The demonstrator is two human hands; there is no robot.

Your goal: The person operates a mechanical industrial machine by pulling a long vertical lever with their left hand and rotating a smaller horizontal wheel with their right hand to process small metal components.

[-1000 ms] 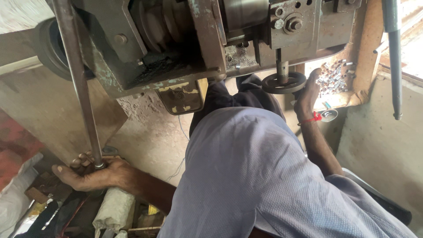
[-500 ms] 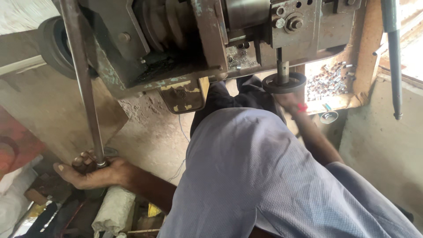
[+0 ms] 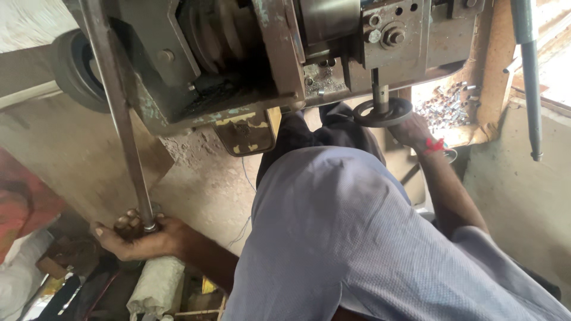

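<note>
A pale woven sack (image 3: pixel 156 287), rolled into a bundle, lies on the floor at the lower left, just below the left hand (image 3: pixel 140 238). Another whitish bag (image 3: pixel 21 267) slumps at the far left edge. No labels, signs or screens show.

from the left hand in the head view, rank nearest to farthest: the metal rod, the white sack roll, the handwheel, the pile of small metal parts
1. Metal rod: its lower end sits in the left hand, lower left.
2. White sack roll: just below that hand.
3. Handwheel: across the frame, upper right, at the right hand.
4. Pile of small metal parts: farther right, beyond the handwheel.
</note>
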